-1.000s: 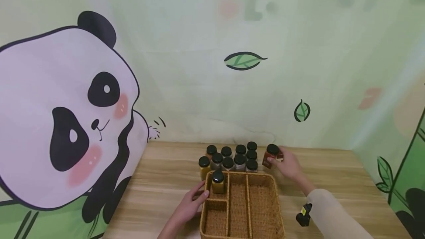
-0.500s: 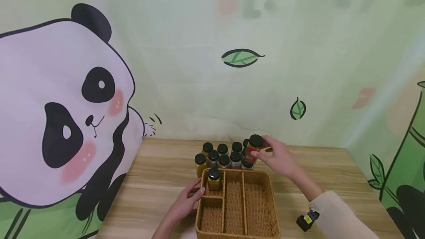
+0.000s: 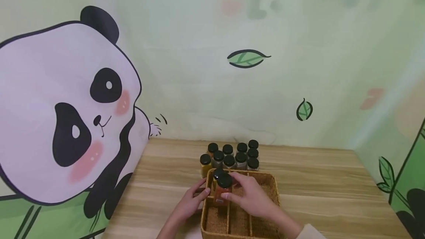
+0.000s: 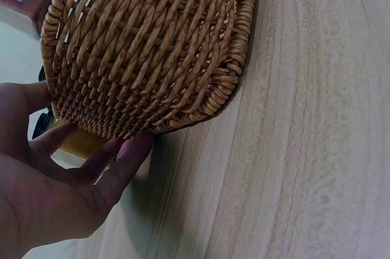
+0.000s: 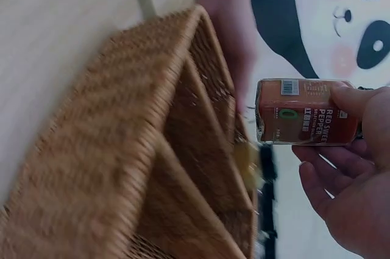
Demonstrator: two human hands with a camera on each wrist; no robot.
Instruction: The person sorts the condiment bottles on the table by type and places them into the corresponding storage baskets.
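Red pepper jar (image 3: 221,190) held above basket's (image 4: 146,46) L side, nr far L corner. L to R: L hand (image 3: 190,203) rests fingers loosely on basket's L edge; yellow jar (image 3: 217,174) stands inside far L corner; R hand (image 3: 250,196) grips red pepper jar. Prob risk: tight gap, jars cld knock & topple the yellow one. Label (image 5: 314,113): "RED SWEE… PEPPER" + Chinese text, barcode (image 5: 289,87); brand unreadable
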